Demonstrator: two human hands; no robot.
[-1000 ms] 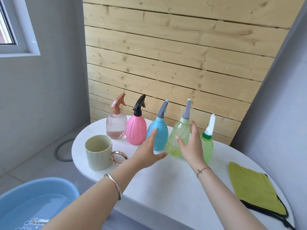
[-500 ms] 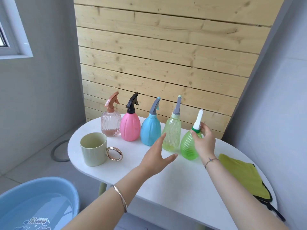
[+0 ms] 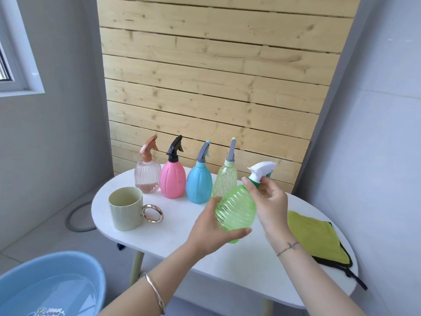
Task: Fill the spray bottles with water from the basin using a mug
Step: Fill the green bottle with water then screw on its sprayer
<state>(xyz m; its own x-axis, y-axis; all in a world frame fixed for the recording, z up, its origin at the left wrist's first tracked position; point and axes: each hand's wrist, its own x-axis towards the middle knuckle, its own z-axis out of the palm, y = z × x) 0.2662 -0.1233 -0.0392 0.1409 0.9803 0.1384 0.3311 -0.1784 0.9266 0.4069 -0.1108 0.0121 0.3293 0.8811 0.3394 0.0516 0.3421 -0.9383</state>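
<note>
A ribbed green spray bottle point(image 3: 235, 208) with a white trigger head is lifted off the white table point(image 3: 182, 238) and tilted. My left hand point(image 3: 213, 229) cups its body from below. My right hand point(image 3: 268, 199) grips its neck just under the white head. Behind it several bottles stand in a row: a clear pink one point(image 3: 147, 176), a solid pink one point(image 3: 172, 180), a blue one point(image 3: 198, 183) and a pale green one point(image 3: 226, 179). A pale green mug point(image 3: 126, 208) with a gold ring handle stands at the table's left. A blue basin point(image 3: 47, 288) of water sits on the floor, lower left.
A yellow cloth point(image 3: 316, 236) with black edging lies on the table's right end. A wooden slat wall point(image 3: 216, 87) rises right behind the bottles. A grey ring point(image 3: 77, 217) lies on the floor beyond the table's left edge.
The green bottle has left the row and come up toward me, tilted. My left hand, open in the air before, now holds its body. My right hand stays at the neck.
</note>
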